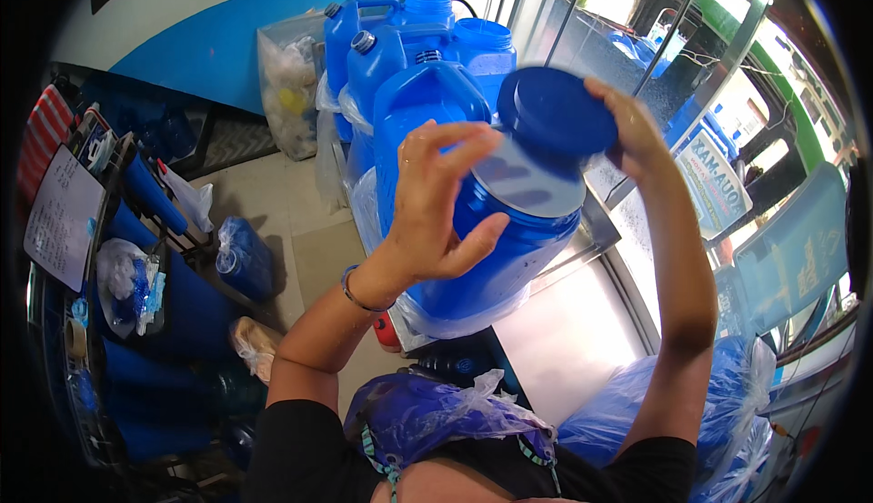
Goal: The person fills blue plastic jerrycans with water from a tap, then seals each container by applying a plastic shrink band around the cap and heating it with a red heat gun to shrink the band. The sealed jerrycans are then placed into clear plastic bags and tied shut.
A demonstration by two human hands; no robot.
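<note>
My right hand [634,131] grips the rim of a dark blue round screw lid [556,111], tilted over the wide mouth of a blue plastic water container [498,264]. A pale round disc [528,179] covers that mouth, with shadows across it. Near the disc's left edge, my left hand [447,203] is raised with thumb and fingers apart, holding nothing. Just behind stands a blue jug with a moulded handle [430,104]. Clear plastic wrap [450,322] surrounds the container's base.
More blue jugs [375,53] and wide-mouthed containers [484,42] stand at the back beside a clear bag [290,90]. On the left are a whiteboard [65,216] and a wrapped blue container [244,257] on the floor. Glass panels line the right; bagged blue items [723,394] lie low right.
</note>
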